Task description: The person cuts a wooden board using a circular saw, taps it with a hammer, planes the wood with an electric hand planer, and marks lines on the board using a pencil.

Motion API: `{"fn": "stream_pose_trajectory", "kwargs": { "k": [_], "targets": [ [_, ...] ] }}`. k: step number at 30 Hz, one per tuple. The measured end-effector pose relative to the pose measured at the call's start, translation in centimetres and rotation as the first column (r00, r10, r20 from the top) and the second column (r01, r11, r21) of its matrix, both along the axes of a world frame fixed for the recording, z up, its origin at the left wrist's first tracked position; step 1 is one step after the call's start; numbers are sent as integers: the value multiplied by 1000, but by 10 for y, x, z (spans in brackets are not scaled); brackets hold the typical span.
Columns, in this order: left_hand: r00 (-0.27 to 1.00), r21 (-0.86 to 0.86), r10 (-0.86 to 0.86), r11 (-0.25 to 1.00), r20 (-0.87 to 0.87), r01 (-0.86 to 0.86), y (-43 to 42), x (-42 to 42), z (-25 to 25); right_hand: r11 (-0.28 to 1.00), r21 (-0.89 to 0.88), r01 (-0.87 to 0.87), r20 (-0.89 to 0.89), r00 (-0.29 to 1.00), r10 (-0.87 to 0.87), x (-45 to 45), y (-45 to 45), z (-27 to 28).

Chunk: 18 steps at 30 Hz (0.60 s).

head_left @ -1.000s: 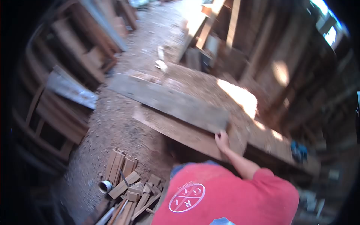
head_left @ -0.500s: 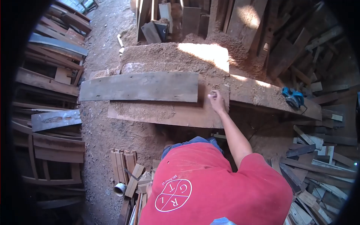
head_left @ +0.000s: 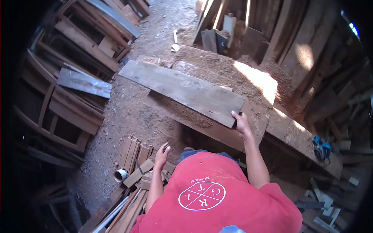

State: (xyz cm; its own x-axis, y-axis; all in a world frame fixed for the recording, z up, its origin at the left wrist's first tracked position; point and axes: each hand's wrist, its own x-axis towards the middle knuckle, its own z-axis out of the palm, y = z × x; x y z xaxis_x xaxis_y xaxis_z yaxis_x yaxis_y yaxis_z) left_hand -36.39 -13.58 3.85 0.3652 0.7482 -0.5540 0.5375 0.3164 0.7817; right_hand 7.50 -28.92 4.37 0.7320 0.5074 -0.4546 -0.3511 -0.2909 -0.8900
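A long grey weathered wooden plank point(head_left: 182, 91) lies at a slant over the sawdust-covered workbench point(head_left: 229, 136). At the plank's near right corner, my right hand point(head_left: 243, 124) grips its end, thumb on the upper face and the other fingers partly hidden. My left hand point(head_left: 162, 155) is held in the air in front of my body, fingers loosely bent and nothing visible in them. Below and beside it is a stack of short wooden strips point(head_left: 134, 151).
A blue power tool point(head_left: 321, 148) rests on the bench's right part. Wooden frames point(head_left: 74, 108) lean at the left, and boards point(head_left: 303, 46) stand behind the bench. A white pipe end point(head_left: 120, 175) lies by the strips. Offcuts point(head_left: 326, 206) are heaped at lower right.
My right hand, earlier off the plank's right end, has closed on that end. My left hand has come into view. The whole view has turned, so bench and plank now slant down to the right.
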Motion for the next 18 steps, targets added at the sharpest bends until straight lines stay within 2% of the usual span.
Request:
{"fn": "stream_pose_trajectory", "kwargs": {
  "k": [1,4,6,7,8,9,11,12,14,15,17,18],
  "targets": [
    [999,22,-22,1000,41,21,6,16,8,992,128,-7,-58,998,15,-8,-2,15],
    [983,88,-105,992,151,92,26,55,23,984,174,-38,-88,995,54,-34,-3,65],
    [970,215,-125,973,209,79,37,83,35,982,169,-83,-62,994,95,-40,-4,79],
    [978,440,-191,887,81,137,42,94,40,980,166,-112,-33,992,119,-43,-6,86],
    [972,629,-227,747,-62,215,46,104,46,981,176,-77,-71,993,91,-49,-5,95],
    [973,622,-219,754,-68,213,47,114,54,982,169,-84,-79,992,98,-49,-6,85],
    [954,771,-192,561,-232,301,50,136,71,979,194,-58,89,995,41,-44,-7,57],
    [953,766,-186,567,-238,302,55,142,72,988,151,-19,-49,998,26,-54,-5,92],
    [896,813,-194,376,-400,445,66,149,71,991,127,-42,-44,998,48,-52,-8,87],
    [894,808,-191,384,-404,447,71,150,69,992,108,-58,-30,998,62,-51,-9,84],
    [887,827,-195,322,-418,461,84,150,64,996,80,-41,-69,997,46,-53,-9,85],
    [893,841,-187,303,-409,448,92,149,63,995,99,-23,-30,999,26,-51,-11,77]
  ]
}}
